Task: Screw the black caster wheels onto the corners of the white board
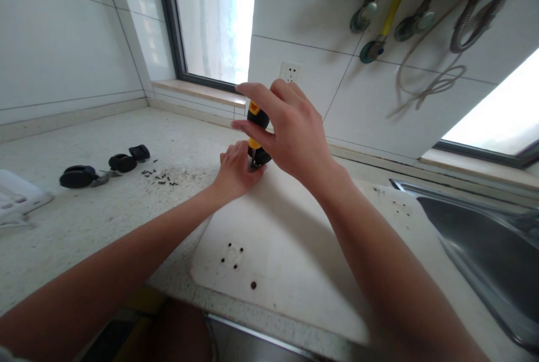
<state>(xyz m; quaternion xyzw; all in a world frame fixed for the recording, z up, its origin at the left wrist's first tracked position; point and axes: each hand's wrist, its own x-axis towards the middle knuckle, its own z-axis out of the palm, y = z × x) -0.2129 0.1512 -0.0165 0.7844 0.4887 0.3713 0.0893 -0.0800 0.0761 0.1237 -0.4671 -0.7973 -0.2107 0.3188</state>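
A white board with rounded corners lies flat on the countertop, with groups of screw holes near its corners. At its far left corner, my left hand is closed around a black caster wheel, mostly hidden by the fingers. My right hand holds a screwdriver with a black and yellow handle, its thumb and index finger stretched alongside. The screwdriver stands nearly upright, shaft down at the caster; its tip is hidden.
Several black casters and loose screws lie on the speckled countertop at left. A white plastic object is at the left edge. At right is a metal sink; hoses and valves are on the tiled wall.
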